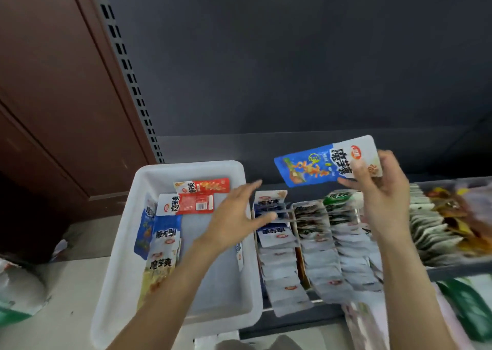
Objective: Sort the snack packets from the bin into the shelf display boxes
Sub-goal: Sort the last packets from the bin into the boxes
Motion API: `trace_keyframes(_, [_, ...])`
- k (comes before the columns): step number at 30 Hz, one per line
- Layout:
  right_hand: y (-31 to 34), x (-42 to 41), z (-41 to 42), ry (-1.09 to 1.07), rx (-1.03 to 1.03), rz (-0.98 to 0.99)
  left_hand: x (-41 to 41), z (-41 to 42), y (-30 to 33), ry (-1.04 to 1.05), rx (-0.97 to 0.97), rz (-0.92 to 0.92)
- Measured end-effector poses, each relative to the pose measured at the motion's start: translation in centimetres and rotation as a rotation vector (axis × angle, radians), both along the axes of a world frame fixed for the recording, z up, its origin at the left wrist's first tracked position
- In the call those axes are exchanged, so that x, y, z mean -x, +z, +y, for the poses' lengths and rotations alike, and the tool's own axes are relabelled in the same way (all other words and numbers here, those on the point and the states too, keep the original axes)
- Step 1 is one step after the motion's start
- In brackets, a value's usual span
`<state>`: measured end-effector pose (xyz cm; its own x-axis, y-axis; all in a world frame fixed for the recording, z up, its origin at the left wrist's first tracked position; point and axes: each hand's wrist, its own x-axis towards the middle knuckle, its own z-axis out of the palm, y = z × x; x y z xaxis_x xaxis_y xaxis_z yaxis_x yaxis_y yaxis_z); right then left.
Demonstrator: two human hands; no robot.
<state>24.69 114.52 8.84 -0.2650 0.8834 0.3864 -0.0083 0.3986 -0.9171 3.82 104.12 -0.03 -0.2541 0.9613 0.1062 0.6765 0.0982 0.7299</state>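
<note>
The right hand [378,190] is pinching a blue packet [326,162] by its white end, long axis running left, above the far end of the display boxes [314,243]. The left hand [237,216] is hovering open over the bin [186,243], seemingly touching nothing.

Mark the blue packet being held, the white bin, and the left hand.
blue packet [306,167]: head view, on its blue printed half.
white bin [186,166]: head view, on its far rim.
left hand [234,216]: head view, on its back.
</note>
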Motion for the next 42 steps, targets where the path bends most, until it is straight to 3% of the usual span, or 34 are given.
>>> trace_keyframes(4, [-0.9, 0.7, 1.7, 0.033, -0.122, -0.117, -1.2, -0.6, -2.1, -0.077, -0.074, 0.183])
trace_keyframes(11, [-4.4, 4.7, 3.3, 0.250, -0.404, -0.628, -2.3, -0.8, -2.9, -0.056, -0.182, 0.272])
trace_keyframes(16, [-5.9, 7.9, 3.3, 0.416, -0.417, -0.965, -2.0, -0.7, -2.9, -0.038, -0.257, 0.325])
trace_keyframes(19, [-7.0, 8.9, 2.9, 0.365, -0.382, -1.135, -1.5, -0.9, -3.0, -0.023, -0.271, 0.330])
trace_keyframes(22, [-7.7, 9.5, 3.0, 0.317, -0.331, -1.180, -1.1, -1.3, -3.0, 0.019, -0.267, 0.329])
trace_keyframes(25, [-7.6, 9.6, 2.6, 0.283, -0.413, -1.248, -0.1, -2.7, -2.8, 0.156, -0.287, 0.312])
trace_keyframes(29, [-5.8, 10.2, -1.3, 0.319, -0.410, -0.810, 2.7, -6.8, -3.6, 0.460, -0.321, 0.209])
trace_keyframes(31, [-5.5, 11.8, -4.2, 0.370, -0.429, -0.668, 4.5, -9.0, -4.8, 0.588, -0.187, 0.175])
trace_keyframes(33, [-6.7, 14.4, -6.6, 0.461, -0.362, -0.653, 6.1, -10.5, -6.2, 0.646, 0.036, 0.179])
trace_keyframes(37, [-12.6, 20.0, -9.4, 0.629, -0.062, -0.869, 7.5, -11.2, -8.4, 0.574, 0.528, 0.205])
trace_keyframes(40, [-16.1, 22.4, -10.3, 0.664, -0.195, -1.048, 7.5, -11.8, -9.5, 0.499, 0.699, 0.160])
trace_keyframes(42, [-17.4, 23.4, -10.3, 0.788, -0.385, -1.149, 7.4, -12.4, -10.0, 0.413, 0.741, 0.237])
